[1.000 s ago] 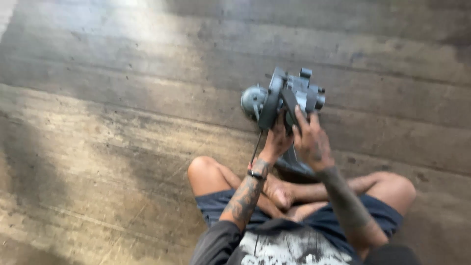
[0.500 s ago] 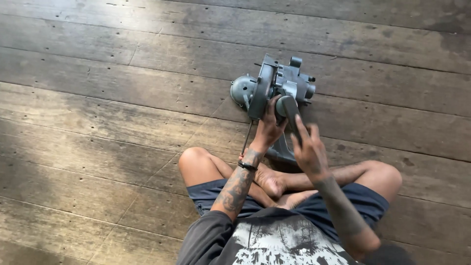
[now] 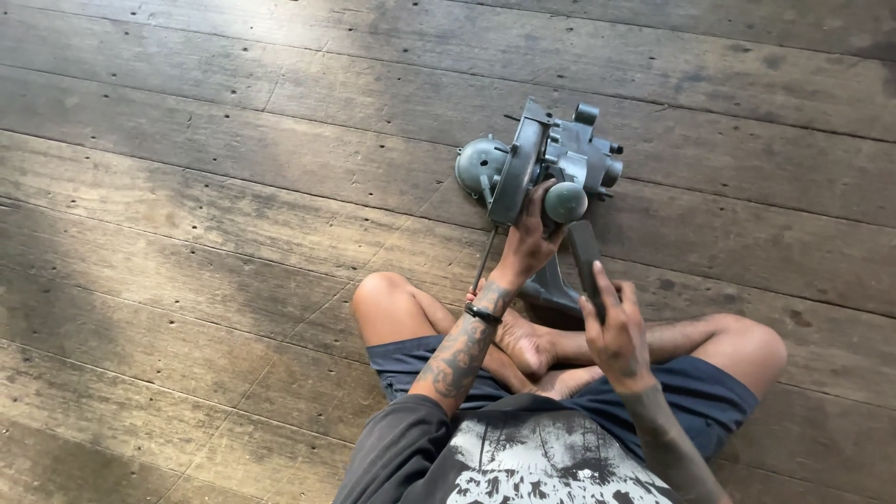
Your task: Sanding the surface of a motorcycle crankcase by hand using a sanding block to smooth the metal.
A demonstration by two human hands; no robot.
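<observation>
I sit cross-legged on a wooden plank floor. My left hand grips the lower edge of a grey metal machine part, a housing with a flat plate, a round dome on its left and several ports on its right, held tilted above the floor. A round grey knob sticks out beside my left fingers. My right hand holds a dark flat bar-shaped tool that points up towards the knob. A black band sits on my left wrist.
My bare knees and feet lie just under the part. A thin dark rod runs down from the part past my left wrist. Another grey metal piece rests on the floor behind my feet.
My right hand has drawn back from the part towards my lap, with the dark tool in it. My left hand has kept its grip on the part.
</observation>
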